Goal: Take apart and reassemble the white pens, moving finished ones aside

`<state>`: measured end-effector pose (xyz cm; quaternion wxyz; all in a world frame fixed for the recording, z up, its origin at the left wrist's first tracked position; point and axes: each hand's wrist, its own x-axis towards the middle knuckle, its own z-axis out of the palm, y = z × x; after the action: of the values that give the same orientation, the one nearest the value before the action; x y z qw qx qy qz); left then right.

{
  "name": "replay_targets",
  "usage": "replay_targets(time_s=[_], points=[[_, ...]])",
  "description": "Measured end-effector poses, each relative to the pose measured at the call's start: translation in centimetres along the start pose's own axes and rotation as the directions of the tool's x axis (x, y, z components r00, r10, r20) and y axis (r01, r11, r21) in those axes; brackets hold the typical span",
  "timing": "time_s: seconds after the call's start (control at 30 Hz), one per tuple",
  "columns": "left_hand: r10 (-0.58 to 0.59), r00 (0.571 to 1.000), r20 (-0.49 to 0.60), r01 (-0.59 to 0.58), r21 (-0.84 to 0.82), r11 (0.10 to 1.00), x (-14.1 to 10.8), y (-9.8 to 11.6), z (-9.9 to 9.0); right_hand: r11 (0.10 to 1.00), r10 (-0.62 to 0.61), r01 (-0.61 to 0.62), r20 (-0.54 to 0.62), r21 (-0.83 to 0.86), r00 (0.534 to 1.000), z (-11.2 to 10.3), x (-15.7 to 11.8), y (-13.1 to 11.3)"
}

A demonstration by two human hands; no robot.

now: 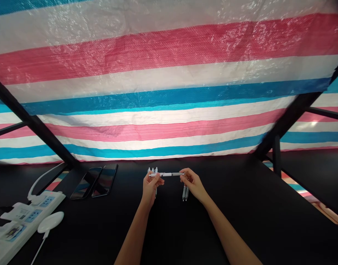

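Note:
My left hand point(151, 186) pinches one end of a white and silver pen point(167, 174), and my right hand point(192, 183) pinches the other end. The pen lies level in the air above the black table, between my fingertips. Two similar pens point(184, 193) lie just below my right hand, with their metal tips toward me. Nearest my left hand, a cluster of white pen ends point(152, 170) shows behind the fingers, and another pen point(156, 192) sticks out beneath the palm. The hand hides most of these.
Two smartphones point(95, 182) lie face up on the black table point(240, 206) to the left. At the near left are a white power strip point(22, 225) and a round white wireless charger point(50, 222) with its cable. Black metal struts point(287, 121) cross a striped tarp point(157, 92) behind.

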<state>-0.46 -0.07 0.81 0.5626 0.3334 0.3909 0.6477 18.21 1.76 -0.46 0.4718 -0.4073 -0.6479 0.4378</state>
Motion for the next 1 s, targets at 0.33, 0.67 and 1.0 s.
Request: replay_targets(time_s=[0.33, 0.67, 1.0], points=[[-0.002, 1.0, -0.009, 0.002, -0.007, 1.0, 0.08, -0.19, -0.07, 0.997, -0.005, 0.003, -0.027, -0.072, 1.0, -0.17, 0.01, -0.04], [-0.012, 1.0, 0.001, 0.012, -0.012, 1.0, 0.03, -0.14, -0.12, 0.995, -0.004, 0.002, -0.025, -0.098, 1.0, -0.27, 0.04, -0.22], [-0.02, 1.0, -0.012, 0.02, 0.004, 1.0, -0.09, 0.04, 0.0, 0.99, -0.019, 0.014, -0.034, -0.138, 0.999, -0.21, 0.03, -0.38]])
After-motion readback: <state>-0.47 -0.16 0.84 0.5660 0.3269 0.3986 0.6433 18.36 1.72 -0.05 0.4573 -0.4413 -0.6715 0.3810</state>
